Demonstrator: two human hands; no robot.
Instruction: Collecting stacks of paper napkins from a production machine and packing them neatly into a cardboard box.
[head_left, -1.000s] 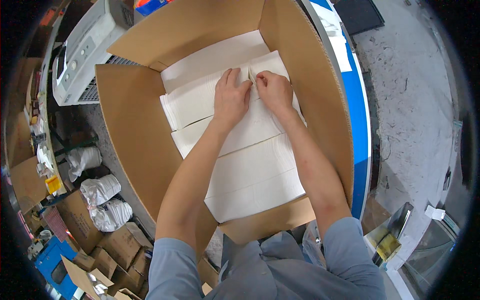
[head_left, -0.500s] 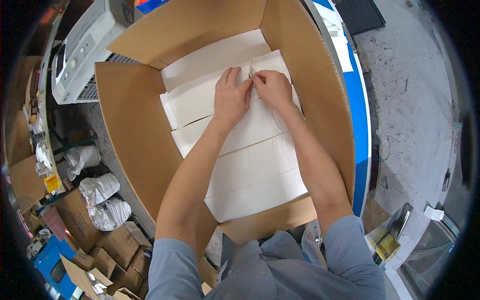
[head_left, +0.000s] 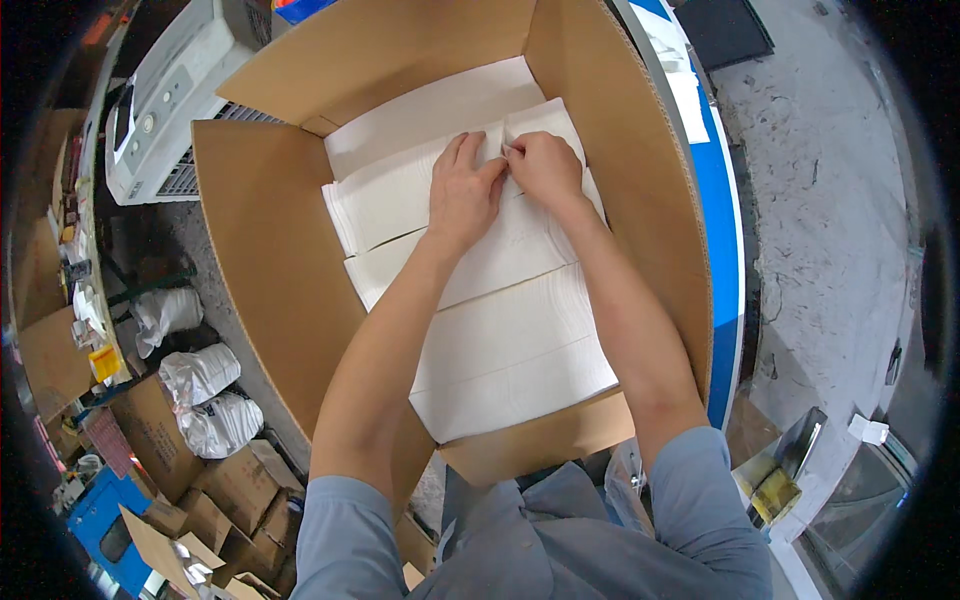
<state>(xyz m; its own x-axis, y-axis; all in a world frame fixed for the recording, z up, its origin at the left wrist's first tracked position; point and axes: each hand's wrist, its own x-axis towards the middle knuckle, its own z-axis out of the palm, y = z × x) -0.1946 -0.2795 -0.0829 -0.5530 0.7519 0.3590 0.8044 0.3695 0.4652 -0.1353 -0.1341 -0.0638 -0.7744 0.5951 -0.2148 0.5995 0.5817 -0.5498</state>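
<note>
A large open cardboard box (head_left: 265,240) holds several rows of tightly packed thin white sheets (head_left: 505,340). Both my forearms reach into it. Lying over the far-middle row of sheets (head_left: 385,200), my left hand (head_left: 464,195) has its fingers stretched and slightly apart. Just right of it, my right hand (head_left: 547,168) is closed, thumb and forefinger pinching at a gap in that same row. The pinched edge looks like one of the white sheets, though the fingertips partly hide it. The two hands nearly touch at the thumbs. A flat white piece (head_left: 430,112) lies behind this row, along the far wall.
Left of the box stand a pale grey machine with knobs (head_left: 165,110), silvery white bags (head_left: 215,395) and cut cardboard boxes (head_left: 235,490). A blue-edged surface (head_left: 722,250) runs along the right side, with grey floor (head_left: 830,200) beyond. A flap (head_left: 540,435) folds out at the near side.
My right hand has turned slightly and its fingertips have shifted a little at the sheet edge. My left hand rests in nearly the same place.
</note>
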